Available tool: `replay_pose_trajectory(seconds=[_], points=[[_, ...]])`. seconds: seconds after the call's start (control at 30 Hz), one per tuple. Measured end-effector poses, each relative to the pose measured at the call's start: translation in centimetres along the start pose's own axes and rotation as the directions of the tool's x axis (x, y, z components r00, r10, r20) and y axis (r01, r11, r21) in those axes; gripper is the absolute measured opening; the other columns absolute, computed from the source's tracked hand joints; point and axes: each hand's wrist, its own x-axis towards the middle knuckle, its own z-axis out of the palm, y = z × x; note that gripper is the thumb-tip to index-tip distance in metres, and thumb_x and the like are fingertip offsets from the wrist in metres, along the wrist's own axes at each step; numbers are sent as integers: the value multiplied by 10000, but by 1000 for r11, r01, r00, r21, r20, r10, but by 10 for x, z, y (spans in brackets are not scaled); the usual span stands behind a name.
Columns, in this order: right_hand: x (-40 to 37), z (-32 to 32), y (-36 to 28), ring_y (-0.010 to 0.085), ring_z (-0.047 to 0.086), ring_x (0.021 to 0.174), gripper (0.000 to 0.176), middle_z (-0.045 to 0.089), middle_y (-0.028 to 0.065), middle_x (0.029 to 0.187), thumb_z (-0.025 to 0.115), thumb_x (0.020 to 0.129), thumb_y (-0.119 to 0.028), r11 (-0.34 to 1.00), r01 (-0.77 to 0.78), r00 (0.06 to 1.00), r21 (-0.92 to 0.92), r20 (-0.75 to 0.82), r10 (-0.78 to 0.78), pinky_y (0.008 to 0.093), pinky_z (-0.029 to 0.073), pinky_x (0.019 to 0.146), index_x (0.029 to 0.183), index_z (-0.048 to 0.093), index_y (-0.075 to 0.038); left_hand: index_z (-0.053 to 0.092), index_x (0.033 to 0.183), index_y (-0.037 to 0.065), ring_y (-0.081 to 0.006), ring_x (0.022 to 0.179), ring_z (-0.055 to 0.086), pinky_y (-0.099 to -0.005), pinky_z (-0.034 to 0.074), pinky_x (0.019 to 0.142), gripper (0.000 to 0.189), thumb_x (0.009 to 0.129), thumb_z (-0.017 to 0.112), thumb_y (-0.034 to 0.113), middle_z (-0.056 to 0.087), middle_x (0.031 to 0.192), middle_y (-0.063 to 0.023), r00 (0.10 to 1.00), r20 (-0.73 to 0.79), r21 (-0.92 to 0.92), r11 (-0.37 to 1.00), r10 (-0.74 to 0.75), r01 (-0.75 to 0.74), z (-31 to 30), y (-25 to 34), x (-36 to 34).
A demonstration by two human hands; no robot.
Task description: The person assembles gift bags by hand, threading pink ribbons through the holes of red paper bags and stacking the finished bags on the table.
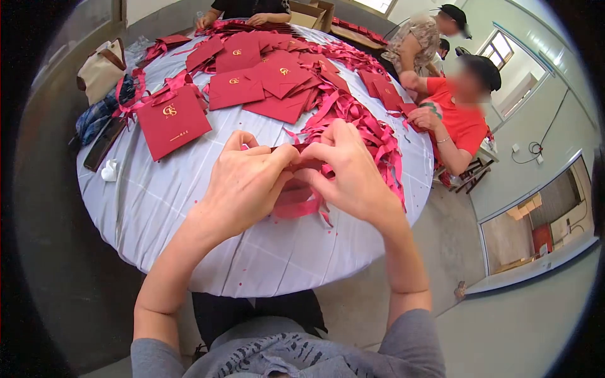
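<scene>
Above the near part of the table, my left hand [249,179] and my right hand [350,170] come together, fingers bent and pinching the top edge of a dark red paper bag [293,186]. Most of this bag is hidden behind my fingers. A pink-red ribbon [301,208] hangs in a loop below my hands. Just past my right hand lies a tangled heap of similar ribbons [378,142]. To the left, a finished-looking red gift bag [173,123] with gold lettering and ribbon handles lies on the table.
Many flat red bags [236,88] are piled mid-table on the white-covered round table [157,208]. A cream bag [103,72] and a crumpled tissue [109,171] lie at the left edge. A co-worker in red [457,120] handles bags at right; another person's hands [258,19] work at the far side.
</scene>
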Motion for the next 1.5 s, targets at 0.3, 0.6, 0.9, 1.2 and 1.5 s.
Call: replay_pose_trajectory(seconds=[0.3,0.6,0.9,1.2,1.5], points=[[35,-25,36,166,475,907,152,461,57,918,643,838,-139,865,-172,835,472,536,-126,268,392,803,922,668,-14,552,864,92,-215,694,600,-354,395,762,180,738,679,68,619,730,-44,1000,9,-48,998,29,-28,-6,8,-1],[72,-14,50,121,525,665,250,592,60,672,647,798,-224,885,-52,638,463,697,-328,298,422,615,844,661,21,555,859,80,-226,684,606,-355,402,777,153,745,653,53,633,732,-58,997,-21,-9,997,74,-74,-7,11,2],[49,-6,43,121,605,772,241,688,59,812,666,740,-195,806,-314,803,501,593,-56,258,461,720,889,720,-13,602,886,34,-254,700,549,-358,379,802,155,740,641,-3,627,769,-91,1000,-20,-45,999,24,-25,-6,17,1],[53,3,48,107,584,893,222,666,52,930,593,879,-168,490,-213,973,845,228,29,244,450,803,956,675,23,585,846,51,-251,680,577,-355,389,785,105,756,620,9,629,743,-83,999,-46,20,1000,-4,5,-3,17,3],[70,14,113,140,591,728,209,630,39,860,550,935,-240,-185,-34,951,982,89,297,279,510,646,1042,602,-69,589,854,79,-221,645,581,-348,396,741,64,796,608,60,606,666,-63,998,53,-18,1000,26,-25,-7,11,2]])
